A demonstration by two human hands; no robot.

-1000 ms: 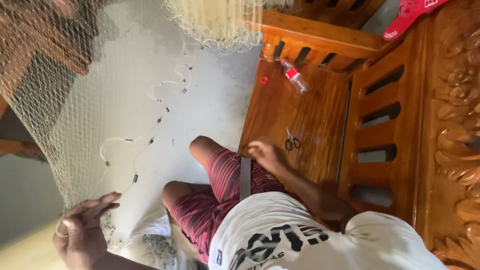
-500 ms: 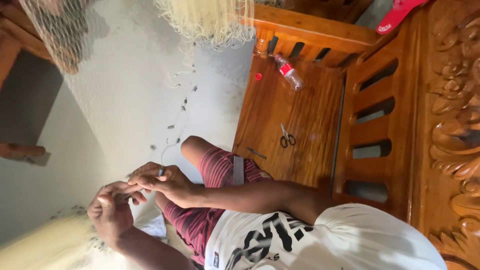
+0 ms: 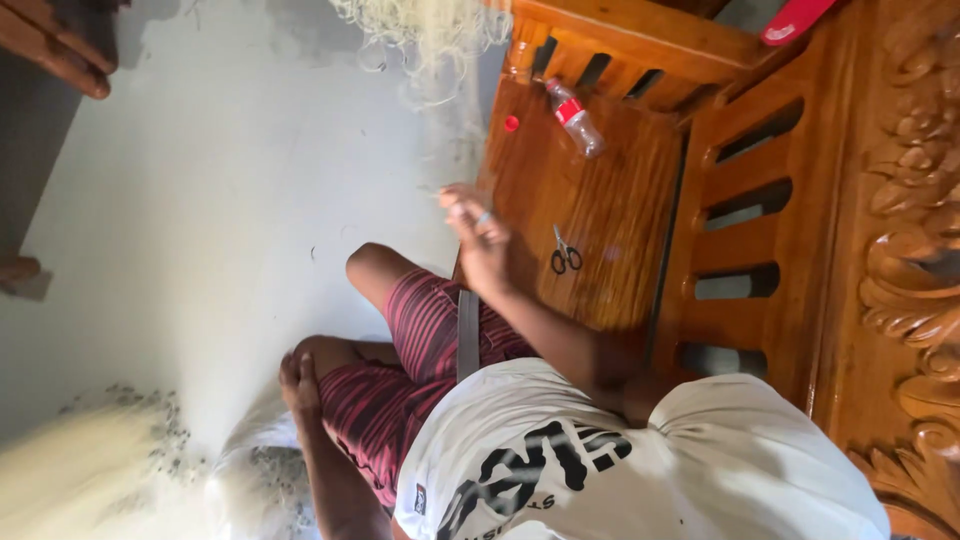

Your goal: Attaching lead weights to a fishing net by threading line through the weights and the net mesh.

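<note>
Hands have split apart since a moment ago: right hand (image 3: 478,235) now raised near the wooden bench (image 3: 600,200), fingers pinched, apparently on thin net line (image 3: 430,60); left hand (image 3: 298,385) rests on knee, grip unclear. Scissors (image 3: 565,252) lie untouched.

Pale net (image 3: 430,40) hangs bunched at the bench end; small scissors (image 3: 565,255) lie flat, closed, on the wooden seat

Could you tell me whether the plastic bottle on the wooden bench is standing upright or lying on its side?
Lying on its side: the bottle rests lengthwise on the bench seat. A small red cap lies apart from it.
</note>
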